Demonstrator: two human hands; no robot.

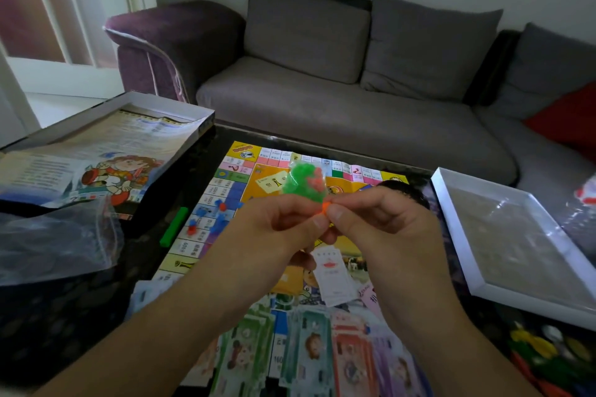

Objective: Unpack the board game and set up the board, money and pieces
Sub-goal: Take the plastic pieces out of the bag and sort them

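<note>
Pieces bag (301,182), full of little green and red bits, is held up over the board (245,185). Left hand (283,219) and right hand (371,216) pinch its orange tie together. Money (316,354) lies at 6 o'clock. Next, I think, pull it open gently.

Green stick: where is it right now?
In the head view, the green stick lies on the dark table just off the board's left edge, beside the small blue and red pieces, left of both hands.
</note>
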